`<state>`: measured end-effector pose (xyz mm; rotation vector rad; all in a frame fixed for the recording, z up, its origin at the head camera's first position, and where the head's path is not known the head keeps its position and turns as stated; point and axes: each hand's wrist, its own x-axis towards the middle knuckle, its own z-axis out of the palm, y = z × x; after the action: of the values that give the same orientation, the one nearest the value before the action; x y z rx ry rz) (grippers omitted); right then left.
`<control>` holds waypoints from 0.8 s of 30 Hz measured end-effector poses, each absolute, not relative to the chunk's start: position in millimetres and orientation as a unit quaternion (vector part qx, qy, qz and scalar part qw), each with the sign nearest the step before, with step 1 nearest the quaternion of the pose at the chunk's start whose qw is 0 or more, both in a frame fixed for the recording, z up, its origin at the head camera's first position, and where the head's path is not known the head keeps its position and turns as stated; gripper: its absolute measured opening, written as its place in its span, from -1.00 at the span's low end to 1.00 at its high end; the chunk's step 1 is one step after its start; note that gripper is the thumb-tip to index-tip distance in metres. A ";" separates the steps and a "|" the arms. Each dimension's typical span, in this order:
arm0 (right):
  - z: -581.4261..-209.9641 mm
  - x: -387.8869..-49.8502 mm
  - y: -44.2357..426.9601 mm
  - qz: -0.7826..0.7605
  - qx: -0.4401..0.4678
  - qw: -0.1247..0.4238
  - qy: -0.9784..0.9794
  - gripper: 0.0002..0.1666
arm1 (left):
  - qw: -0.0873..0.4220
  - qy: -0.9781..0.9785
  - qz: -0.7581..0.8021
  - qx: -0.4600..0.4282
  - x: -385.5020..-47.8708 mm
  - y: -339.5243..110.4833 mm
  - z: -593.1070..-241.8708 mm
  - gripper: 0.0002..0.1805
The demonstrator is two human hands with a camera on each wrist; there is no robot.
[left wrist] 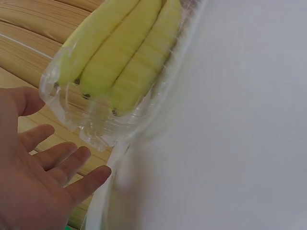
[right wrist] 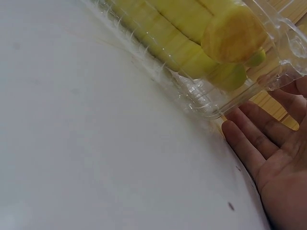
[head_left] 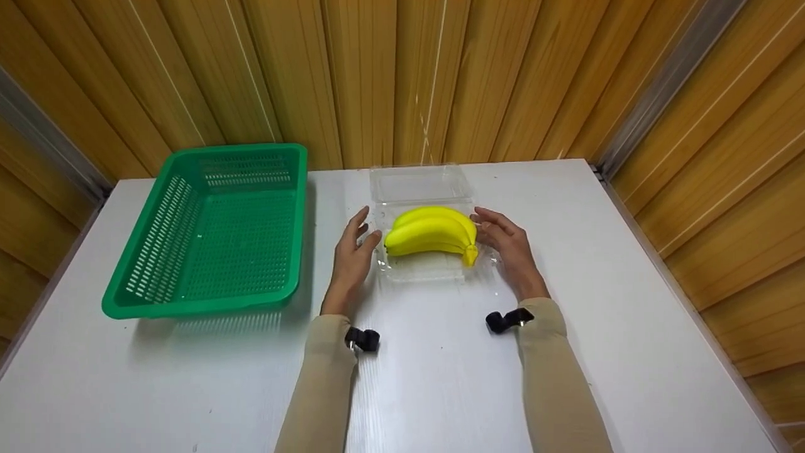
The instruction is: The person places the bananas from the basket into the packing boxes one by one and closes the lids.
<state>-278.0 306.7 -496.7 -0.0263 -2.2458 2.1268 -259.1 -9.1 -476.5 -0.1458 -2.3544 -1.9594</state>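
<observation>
A bunch of yellow bananas (head_left: 434, 229) lies in a clear plastic container (head_left: 420, 272), its stem end to the right. The container's clear lid (head_left: 420, 185) is folded back behind it. My left hand (head_left: 353, 258) stands beside the container's left end, fingers loosely bent and apart from the bananas. At the other end is my right hand (head_left: 510, 248), its fingers extended close to the container wall. In the right wrist view the fingertips (right wrist: 231, 128) reach the container's lower corner; whether they press it, I cannot tell. Neither hand holds anything.
A green perforated plastic basket (head_left: 290, 299) stands on the white table (head_left: 434, 377) to the left of my left hand. Wood-panelled walls (head_left: 377, 75) rise behind the table and at both sides. A small black camera is worn on each wrist.
</observation>
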 end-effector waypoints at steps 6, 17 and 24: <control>-496.6 -278.1 304.1 0.701 0.000 0.028 -0.713 -0.51 | 0.027 -0.757 -0.652 -0.046 -261.0 -11.0 -483.2 -0.35; -496.3 -277.6 300.7 0.711 0.003 0.031 -0.702 -0.52 | 0.018 -0.749 -0.661 -0.045 -262.8 -12.1 -486.7 -0.37; -498.2 -280.9 300.1 0.727 0.014 0.048 -0.685 -0.56 | 0.023 -0.737 -0.673 -0.055 -266.2 -11.6 -492.0 -0.38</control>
<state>-280.9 300.1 -498.2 0.0435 -2.0871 2.2172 -266.2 -11.6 -492.0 -0.1703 -2.2839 -2.0838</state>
